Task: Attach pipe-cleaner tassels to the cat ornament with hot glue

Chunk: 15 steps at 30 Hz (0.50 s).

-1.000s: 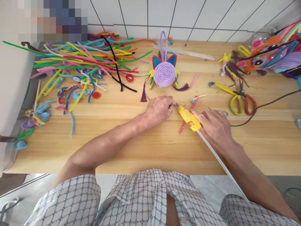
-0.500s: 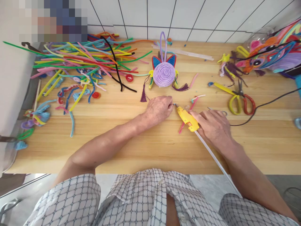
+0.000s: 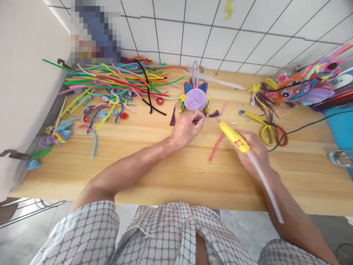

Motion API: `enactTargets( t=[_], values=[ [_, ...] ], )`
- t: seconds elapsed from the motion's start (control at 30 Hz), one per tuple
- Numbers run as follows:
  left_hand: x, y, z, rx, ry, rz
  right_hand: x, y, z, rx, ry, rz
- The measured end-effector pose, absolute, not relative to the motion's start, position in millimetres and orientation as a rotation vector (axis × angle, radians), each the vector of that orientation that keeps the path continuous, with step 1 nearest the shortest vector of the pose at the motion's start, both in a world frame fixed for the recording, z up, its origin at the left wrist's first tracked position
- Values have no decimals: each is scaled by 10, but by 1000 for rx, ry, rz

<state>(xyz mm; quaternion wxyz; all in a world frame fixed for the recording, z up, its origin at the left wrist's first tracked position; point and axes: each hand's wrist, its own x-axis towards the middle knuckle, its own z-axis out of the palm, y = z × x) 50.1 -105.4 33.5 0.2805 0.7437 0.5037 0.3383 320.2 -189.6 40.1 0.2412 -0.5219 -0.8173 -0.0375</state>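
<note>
My right hand (image 3: 254,150) is wrapped round a yellow glue gun (image 3: 234,137), its nozzle pointing up and left. A long clear glue stick (image 3: 264,181) runs out of the gun's back, over my forearm. My left hand (image 3: 185,129) is closed in a pinch; what lies between the fingertips is too small to make out. Just above it lies a flat pipe-cleaner ornament with a lilac spiral body (image 3: 195,98), blue ears edged in red and a lilac loop. One purple tassel (image 3: 213,114) shows beside my left fingertips, another (image 3: 173,118) left of the hand.
Many coloured pipe cleaners (image 3: 110,79) are heaped at the left, with red buttons (image 3: 159,100) nearby. Scissors with yellow and red handles (image 3: 281,137) lie at the right by a black cord (image 3: 303,125). Finished-looking colourful ornaments (image 3: 300,90) sit behind. A pink strip (image 3: 216,148) lies between my hands.
My left hand has moved up to the ornament's lower edge, beside the right tassel. The glue gun's nozzle has drawn away to the right from my left fingertips. The camera view has shifted.
</note>
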Motion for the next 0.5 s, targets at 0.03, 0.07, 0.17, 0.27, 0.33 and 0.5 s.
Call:
enactTargets(
  t=[0.03,0.07,0.17,0.27,0.33,0.5],
  values=[
    [481,-1052,348,1966,1342,1003,3189,-1895,459,-1435,-2181,-42],
    [462,-1044,356,1944,1335,1088,3169,-1891,526,-1441,-2139,25],
    [422,-971,327,1887,1341,1252,3066,-1837,755,-1414,-2093,200],
    [426,-838,234,1758,1314,1385,2925,-1692,960,-1432,-2095,330],
    [446,-751,182,1650,1232,1497,2839,-1547,1058,-1490,-2075,408],
    [488,-650,190,1564,1153,1590,2777,-1127,1154,-1564,-2022,522]
  ],
)
